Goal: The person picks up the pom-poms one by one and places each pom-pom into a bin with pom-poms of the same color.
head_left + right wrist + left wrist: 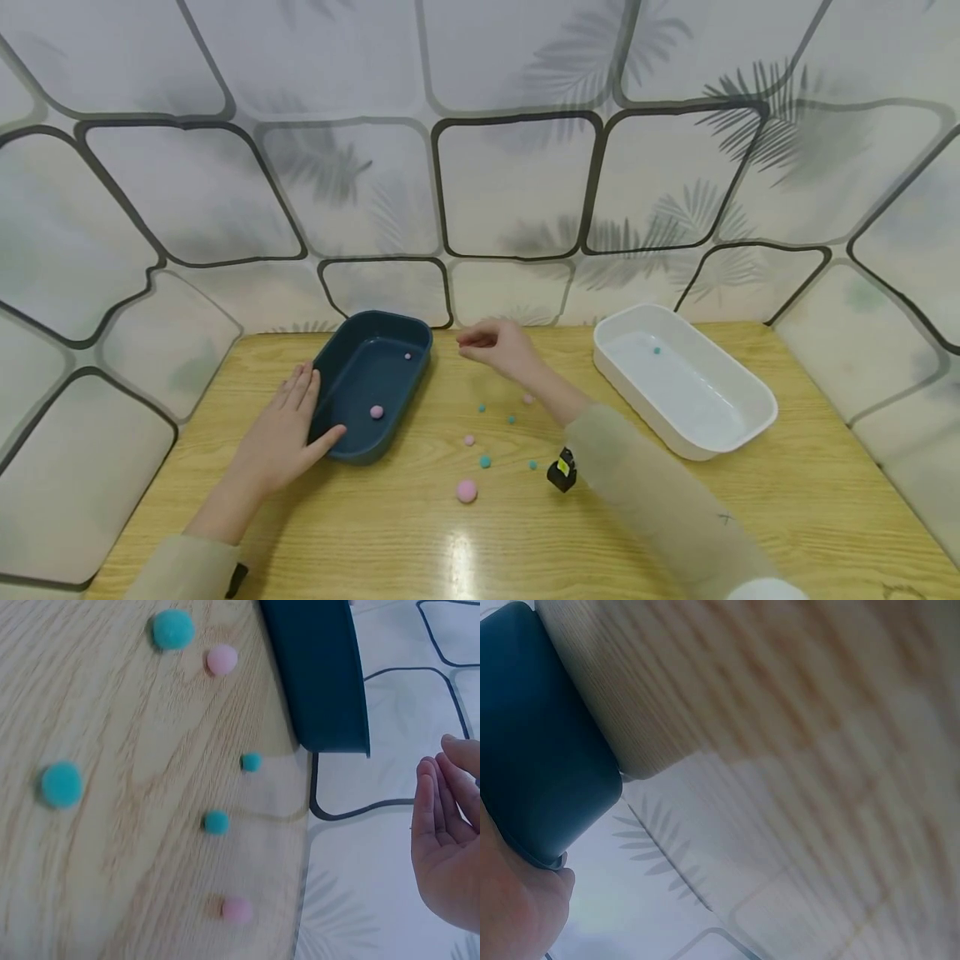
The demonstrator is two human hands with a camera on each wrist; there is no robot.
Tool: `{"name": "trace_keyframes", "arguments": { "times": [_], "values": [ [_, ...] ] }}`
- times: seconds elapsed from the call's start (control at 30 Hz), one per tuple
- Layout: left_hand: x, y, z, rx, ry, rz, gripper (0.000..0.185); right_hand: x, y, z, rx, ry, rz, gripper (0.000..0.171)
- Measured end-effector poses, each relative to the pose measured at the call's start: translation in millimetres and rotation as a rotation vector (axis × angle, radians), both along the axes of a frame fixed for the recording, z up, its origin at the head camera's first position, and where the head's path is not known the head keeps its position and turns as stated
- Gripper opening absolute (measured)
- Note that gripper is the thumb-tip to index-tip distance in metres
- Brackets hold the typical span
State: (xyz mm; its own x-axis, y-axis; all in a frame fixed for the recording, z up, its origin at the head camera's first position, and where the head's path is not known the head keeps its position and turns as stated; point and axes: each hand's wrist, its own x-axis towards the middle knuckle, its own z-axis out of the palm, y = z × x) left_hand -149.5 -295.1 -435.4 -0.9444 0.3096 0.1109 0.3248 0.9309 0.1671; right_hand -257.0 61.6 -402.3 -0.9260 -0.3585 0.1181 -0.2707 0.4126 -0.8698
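My left hand rests on the left side of a dark blue tray, fingers straight along the rim and thumb over the near corner. Inside lie two pink pom-poms, one larger than the other. My right hand hovers just right of this tray's far end, thumb and fingertips drawn close together. In the right wrist view the same hand shows at the right edge; I cannot tell whether something sits between its fingertips. Beneath my right forearm, several teal pom-poms and pink pom-poms lie scattered.
On the right stands a white tray with one teal pom-pom in it. A small black object with a yellow-green mark shows beside the right sleeve. Patterned cloth walls rise behind and beside the wooden table.
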Motion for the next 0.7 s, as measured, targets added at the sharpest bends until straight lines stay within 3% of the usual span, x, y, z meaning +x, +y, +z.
{"name": "trace_keyframes", "arguments": {
  "times": [0.4,0.7],
  "values": [
    [-1.5,0,0.5,0.006,-0.025,0.004,0.099,5.6,40,-6.2,0.016,-0.042,-0.072,0.025],
    [-2.2,0,0.1,-0.003,-0.014,0.007,0.099,7.5,68,-23.5,0.004,-0.039,-0.134,0.023]
  ]
}}
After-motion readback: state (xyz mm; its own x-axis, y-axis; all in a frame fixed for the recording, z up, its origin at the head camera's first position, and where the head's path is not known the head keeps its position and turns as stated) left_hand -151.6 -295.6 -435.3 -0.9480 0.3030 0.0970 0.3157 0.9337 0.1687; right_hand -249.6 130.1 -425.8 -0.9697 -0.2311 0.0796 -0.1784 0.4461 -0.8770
